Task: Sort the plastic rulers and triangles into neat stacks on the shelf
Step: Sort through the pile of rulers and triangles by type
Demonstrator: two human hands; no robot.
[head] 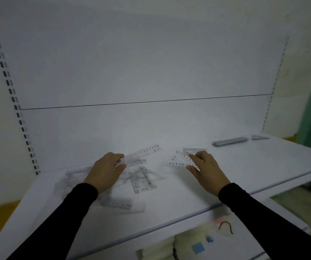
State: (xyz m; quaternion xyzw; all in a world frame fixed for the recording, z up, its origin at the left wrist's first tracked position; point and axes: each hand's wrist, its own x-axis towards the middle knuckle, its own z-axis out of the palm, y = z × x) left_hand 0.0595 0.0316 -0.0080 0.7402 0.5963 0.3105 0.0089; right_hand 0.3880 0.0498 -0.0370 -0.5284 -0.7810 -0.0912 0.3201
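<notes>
Rulers and triangles of clear plastic lie scattered over the white shelf [179,199], most of them in a loose heap [132,177] on the left half, crossing one another at all angles. Over that heap the left hand [105,170] reaches forward, thumb and fingertips pinching the near end of a long clear ruler [142,152], which runs away from the grip up and to the right, its numbered edge plain to read and its far end resting toward the back of the shelf. Off to the right, apart from the heap, the right hand [206,168] pinches a clear triangle [181,159] by its right corner; the triangle sticks out to the left of the fingers, printed scales showing along two edges. Just behind it another clear triangle [194,150] lies flat, partly hidden by the fingers. Farther back on the right, near the rear corner, sit a grey stack of rulers [229,141] and, just beside it, a small grey stack of triangles [259,137]. Both arms wear black sleeves [263,214]. Below the shelf's front edge a pale bag [203,239] with blue patches shows dimly.
</notes>
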